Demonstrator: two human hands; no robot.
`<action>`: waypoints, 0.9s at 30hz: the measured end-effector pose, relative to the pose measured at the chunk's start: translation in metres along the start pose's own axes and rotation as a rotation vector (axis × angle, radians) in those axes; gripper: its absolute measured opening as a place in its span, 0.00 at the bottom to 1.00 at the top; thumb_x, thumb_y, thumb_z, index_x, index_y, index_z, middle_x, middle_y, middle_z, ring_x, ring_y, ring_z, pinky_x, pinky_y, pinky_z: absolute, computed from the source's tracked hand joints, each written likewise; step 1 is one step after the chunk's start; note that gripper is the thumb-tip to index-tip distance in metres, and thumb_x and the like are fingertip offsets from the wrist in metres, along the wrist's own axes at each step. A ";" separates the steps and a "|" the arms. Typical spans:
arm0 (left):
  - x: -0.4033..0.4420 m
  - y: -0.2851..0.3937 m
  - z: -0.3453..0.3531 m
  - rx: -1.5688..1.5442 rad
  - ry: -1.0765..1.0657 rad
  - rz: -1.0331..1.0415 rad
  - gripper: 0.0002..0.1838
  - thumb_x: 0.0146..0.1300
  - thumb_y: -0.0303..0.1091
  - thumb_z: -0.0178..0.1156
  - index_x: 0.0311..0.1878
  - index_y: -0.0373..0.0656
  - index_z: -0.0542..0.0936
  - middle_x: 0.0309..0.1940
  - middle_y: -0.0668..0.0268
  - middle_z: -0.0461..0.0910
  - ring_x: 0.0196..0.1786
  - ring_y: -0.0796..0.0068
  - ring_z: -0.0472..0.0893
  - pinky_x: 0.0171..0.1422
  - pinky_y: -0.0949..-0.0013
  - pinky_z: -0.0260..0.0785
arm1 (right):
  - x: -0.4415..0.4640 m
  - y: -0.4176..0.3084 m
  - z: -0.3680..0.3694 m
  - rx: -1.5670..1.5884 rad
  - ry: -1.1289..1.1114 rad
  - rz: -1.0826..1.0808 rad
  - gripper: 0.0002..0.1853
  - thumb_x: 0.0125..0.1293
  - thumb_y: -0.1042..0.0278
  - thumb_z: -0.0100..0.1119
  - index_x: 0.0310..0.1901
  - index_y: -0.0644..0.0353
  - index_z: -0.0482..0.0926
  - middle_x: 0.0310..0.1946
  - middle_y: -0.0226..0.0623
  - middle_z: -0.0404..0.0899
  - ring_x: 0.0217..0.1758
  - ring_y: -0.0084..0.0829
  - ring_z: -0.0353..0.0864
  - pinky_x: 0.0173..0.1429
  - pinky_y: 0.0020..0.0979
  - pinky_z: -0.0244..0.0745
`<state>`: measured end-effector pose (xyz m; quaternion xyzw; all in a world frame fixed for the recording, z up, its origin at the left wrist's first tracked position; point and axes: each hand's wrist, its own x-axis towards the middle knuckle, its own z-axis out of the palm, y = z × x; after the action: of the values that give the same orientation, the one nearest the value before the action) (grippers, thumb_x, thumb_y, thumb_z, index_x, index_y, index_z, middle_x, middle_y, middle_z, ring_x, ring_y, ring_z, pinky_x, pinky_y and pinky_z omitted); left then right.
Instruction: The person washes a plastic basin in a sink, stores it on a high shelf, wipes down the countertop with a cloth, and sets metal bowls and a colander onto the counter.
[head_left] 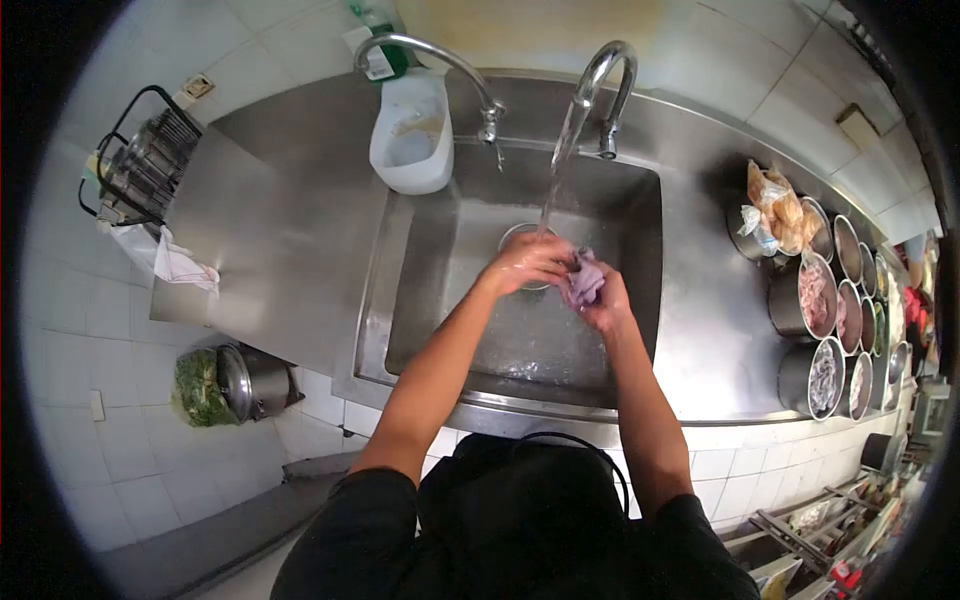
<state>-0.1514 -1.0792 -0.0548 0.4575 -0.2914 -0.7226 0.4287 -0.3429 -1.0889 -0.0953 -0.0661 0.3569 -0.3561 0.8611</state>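
Over the metal sink (470,330), my right hand (604,300) is closed around a crumpled purple cloth (586,278). My left hand (528,262) is just left of the cloth, its fingers bent toward it and under the running water; whether they grip anything is hard to make out. Water (562,165) pours from the right faucet (606,70) onto or close beside my left hand. Behind my left hand, the round drain (512,236) is partly hidden.
A second faucet (430,46) and a white plastic container (412,135) stand at the sink's back left. Metal pots of food (818,295) line the right counter. A wire rack (150,160) is at far left, with a lidded pot (262,382) below the counter.
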 end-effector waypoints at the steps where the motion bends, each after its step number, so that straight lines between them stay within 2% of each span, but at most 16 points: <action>1: 0.016 -0.025 -0.028 -0.172 0.174 0.028 0.22 0.52 0.35 0.66 0.50 0.36 0.77 0.41 0.58 0.81 0.41 0.65 0.82 0.42 0.63 0.76 | -0.005 0.004 -0.006 -0.015 0.081 0.023 0.14 0.65 0.52 0.50 0.45 0.50 0.77 0.40 0.29 0.79 0.41 0.34 0.78 0.43 0.37 0.72; 3: 0.068 -0.115 -0.089 0.391 0.884 0.004 0.28 0.56 0.46 0.62 0.53 0.32 0.74 0.43 0.54 0.81 0.42 0.49 0.82 0.52 0.60 0.76 | -0.020 0.015 -0.018 -0.011 0.209 0.077 0.13 0.64 0.53 0.51 0.45 0.49 0.76 0.39 0.28 0.79 0.42 0.33 0.77 0.43 0.38 0.71; 5: 0.093 -0.179 -0.118 0.886 1.061 -0.157 0.26 0.57 0.44 0.61 0.51 0.32 0.76 0.40 0.52 0.82 0.43 0.49 0.82 0.50 0.60 0.76 | -0.033 0.016 -0.020 0.038 0.291 0.105 0.14 0.63 0.52 0.51 0.45 0.48 0.76 0.40 0.29 0.79 0.43 0.33 0.76 0.44 0.40 0.69; 8: 0.123 -0.241 -0.128 0.657 1.174 -0.217 0.19 0.56 0.43 0.61 0.38 0.33 0.80 0.33 0.53 0.83 0.44 0.53 0.81 0.52 0.55 0.73 | -0.059 0.009 -0.020 0.084 0.307 0.070 0.16 0.59 0.52 0.49 0.45 0.49 0.76 0.43 0.32 0.78 0.47 0.35 0.74 0.50 0.43 0.66; 10: 0.127 -0.242 -0.138 0.422 0.913 -0.241 0.18 0.57 0.45 0.61 0.29 0.34 0.80 0.28 0.55 0.82 0.45 0.57 0.81 0.54 0.51 0.70 | -0.073 0.004 -0.016 0.106 0.290 0.016 0.16 0.59 0.57 0.46 0.45 0.52 0.76 0.43 0.35 0.78 0.46 0.36 0.75 0.52 0.43 0.67; 12: 0.138 -0.237 -0.125 -0.117 0.945 -0.225 0.17 0.55 0.40 0.62 0.19 0.36 0.76 0.19 0.57 0.78 0.39 0.60 0.80 0.50 0.45 0.69 | -0.071 -0.002 -0.024 0.026 0.282 -0.030 0.17 0.58 0.60 0.45 0.46 0.56 0.76 0.44 0.38 0.78 0.45 0.38 0.76 0.51 0.44 0.70; 14: 0.122 -0.201 -0.092 0.719 0.955 0.088 0.13 0.57 0.35 0.58 0.39 0.35 0.76 0.32 0.51 0.80 0.38 0.52 0.81 0.45 0.51 0.72 | -0.057 -0.004 -0.032 0.001 0.302 -0.134 0.15 0.59 0.67 0.45 0.46 0.61 0.75 0.42 0.39 0.78 0.43 0.36 0.77 0.51 0.39 0.73; 16: 0.105 -0.166 -0.067 1.232 1.031 0.459 0.11 0.55 0.32 0.57 0.38 0.37 0.77 0.30 0.50 0.79 0.35 0.49 0.80 0.39 0.54 0.73 | -0.052 -0.008 -0.012 -0.204 0.336 -0.208 0.13 0.60 0.70 0.45 0.44 0.62 0.75 0.39 0.38 0.78 0.42 0.33 0.78 0.49 0.35 0.73; 17: 0.110 -0.152 -0.055 1.314 1.131 0.692 0.05 0.51 0.32 0.59 0.29 0.40 0.78 0.22 0.54 0.78 0.32 0.51 0.78 0.35 0.55 0.73 | -0.046 -0.013 -0.002 -0.301 0.344 -0.250 0.12 0.60 0.71 0.45 0.43 0.62 0.76 0.37 0.37 0.78 0.41 0.31 0.78 0.48 0.33 0.73; 19: 0.116 -0.142 -0.049 1.331 0.896 0.406 0.07 0.58 0.32 0.53 0.33 0.41 0.79 0.25 0.53 0.79 0.33 0.49 0.79 0.36 0.53 0.73 | -0.002 -0.012 -0.026 -0.427 0.323 -0.300 0.09 0.60 0.74 0.46 0.40 0.62 0.75 0.28 0.34 0.77 0.29 0.30 0.77 0.37 0.31 0.72; 20: 0.092 -0.108 -0.022 1.181 0.880 0.400 0.11 0.63 0.32 0.48 0.32 0.40 0.79 0.26 0.51 0.79 0.31 0.48 0.80 0.34 0.50 0.72 | 0.019 -0.011 -0.033 -0.498 0.343 -0.366 0.08 0.60 0.76 0.46 0.40 0.62 0.75 0.26 0.35 0.77 0.27 0.30 0.77 0.34 0.31 0.73; 22: 0.097 -0.120 -0.024 1.119 0.838 0.361 0.15 0.66 0.35 0.44 0.35 0.37 0.79 0.30 0.48 0.81 0.33 0.48 0.81 0.37 0.49 0.73 | 0.040 0.000 -0.008 -0.434 0.345 -0.342 0.07 0.63 0.75 0.48 0.41 0.63 0.73 0.26 0.36 0.77 0.29 0.31 0.79 0.31 0.31 0.75; 24: 0.061 -0.073 -0.001 0.953 0.748 0.118 0.12 0.63 0.32 0.49 0.43 0.34 0.76 0.37 0.46 0.80 0.42 0.46 0.80 0.47 0.49 0.73 | 0.055 0.021 0.010 -0.387 0.254 -0.349 0.11 0.67 0.73 0.47 0.48 0.63 0.73 0.35 0.37 0.78 0.33 0.29 0.80 0.34 0.30 0.77; 25: 0.044 -0.061 0.000 1.119 0.729 0.229 0.17 0.62 0.38 0.54 0.47 0.32 0.72 0.36 0.43 0.79 0.43 0.43 0.79 0.48 0.48 0.72 | 0.059 0.028 0.011 -0.421 0.055 -0.320 0.13 0.67 0.75 0.46 0.52 0.64 0.72 0.39 0.37 0.78 0.36 0.29 0.80 0.41 0.32 0.78; 26: 0.033 -0.044 -0.005 1.010 0.695 0.212 0.19 0.60 0.37 0.57 0.46 0.30 0.70 0.36 0.40 0.78 0.44 0.42 0.79 0.48 0.48 0.71 | 0.071 0.040 0.007 -0.349 0.015 -0.201 0.15 0.69 0.75 0.42 0.55 0.62 0.71 0.44 0.36 0.78 0.41 0.30 0.80 0.50 0.33 0.76; 27: 0.024 -0.040 -0.014 0.977 0.746 0.239 0.16 0.57 0.33 0.57 0.44 0.30 0.70 0.37 0.40 0.78 0.44 0.41 0.78 0.48 0.48 0.71 | 0.069 0.052 0.012 -0.448 -0.159 -0.219 0.13 0.66 0.74 0.48 0.51 0.61 0.75 0.49 0.41 0.78 0.46 0.34 0.79 0.56 0.36 0.73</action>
<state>-0.1575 -1.0829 -0.1029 0.7864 -0.4679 -0.2446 0.3206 -0.2718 -1.0980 -0.1450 -0.3214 0.3486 -0.3530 0.8066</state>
